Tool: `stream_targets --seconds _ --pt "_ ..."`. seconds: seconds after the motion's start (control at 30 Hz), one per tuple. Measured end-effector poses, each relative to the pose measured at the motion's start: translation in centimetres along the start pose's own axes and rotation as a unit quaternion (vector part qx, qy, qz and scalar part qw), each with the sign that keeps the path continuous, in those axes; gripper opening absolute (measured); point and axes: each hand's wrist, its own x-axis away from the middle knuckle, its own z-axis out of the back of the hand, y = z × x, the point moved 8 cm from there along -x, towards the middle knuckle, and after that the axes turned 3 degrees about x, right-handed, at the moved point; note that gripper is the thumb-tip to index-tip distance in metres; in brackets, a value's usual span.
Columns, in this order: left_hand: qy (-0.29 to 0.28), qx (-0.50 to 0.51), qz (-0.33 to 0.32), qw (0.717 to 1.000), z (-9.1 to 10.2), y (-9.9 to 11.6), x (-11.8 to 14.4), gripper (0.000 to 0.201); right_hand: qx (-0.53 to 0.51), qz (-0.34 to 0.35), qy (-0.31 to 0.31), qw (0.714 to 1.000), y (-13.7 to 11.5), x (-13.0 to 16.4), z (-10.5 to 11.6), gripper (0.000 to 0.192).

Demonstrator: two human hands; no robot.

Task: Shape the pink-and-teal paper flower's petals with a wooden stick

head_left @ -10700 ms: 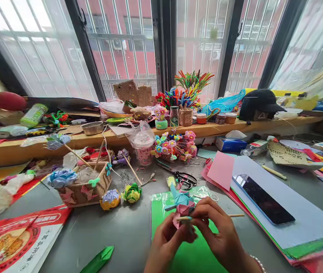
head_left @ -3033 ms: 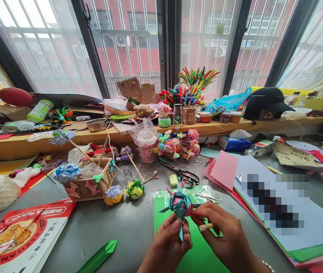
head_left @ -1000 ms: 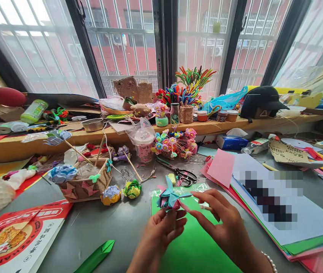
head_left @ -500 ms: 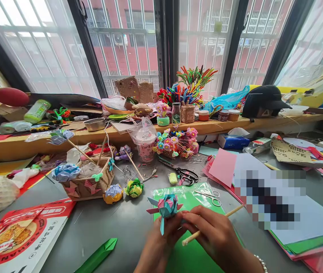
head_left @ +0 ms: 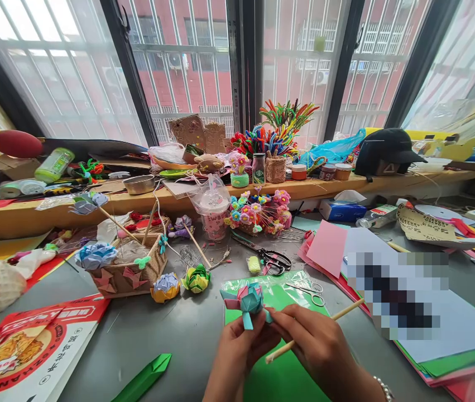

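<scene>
A blue and pink folded paper flower (head_left: 251, 300) is pinched from below in my left hand (head_left: 235, 352). My right hand (head_left: 318, 340) grips a thin wooden stick (head_left: 348, 308), which passes slantwise through it. Its thumb and index finger also touch the flower's right side, at a blue petal. The stick stays apart from the flower. Both hands are over a green sheet in a clear sleeve (head_left: 279, 283). To the left lies a folded green paper strip (head_left: 143, 379).
Small scissors (head_left: 315, 293) and black-handled scissors (head_left: 277, 259) lie beyond my hands. Finished paper flowers (head_left: 196, 278) sit by a cardboard basket (head_left: 126, 279). Paper sheets (head_left: 459, 312) are stacked at right. A lidded cup (head_left: 213, 215) stands near the wooden ledge (head_left: 170, 195).
The paper flower has turned in my left hand, so its petals point differently. The right fingers have stayed at its side, and the stick has shifted slightly.
</scene>
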Motion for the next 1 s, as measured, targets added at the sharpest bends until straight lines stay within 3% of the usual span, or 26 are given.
stream_targets --seconds 0.27,0.47,0.83,1.0 --pt "-0.028 0.058 -0.027 0.998 -1.4 0.0 0.3 0.030 0.018 -0.008 0.032 0.999 0.2 0.1 0.3 0.025" --pt "0.025 -0.004 -0.046 0.999 -0.1 0.0 0.0 0.031 -0.098 -0.094 -0.029 0.990 1.4 -0.1 -0.6 0.027" --pt "0.080 -0.055 -0.105 0.990 0.4 1.3 0.6 0.029 -0.153 -0.108 -0.054 0.981 1.8 1.0 -1.6 0.022" --pt "0.074 -0.050 -0.110 0.990 0.3 1.3 0.6 0.029 -0.183 -0.131 -0.065 0.972 2.1 0.9 -1.6 0.022"
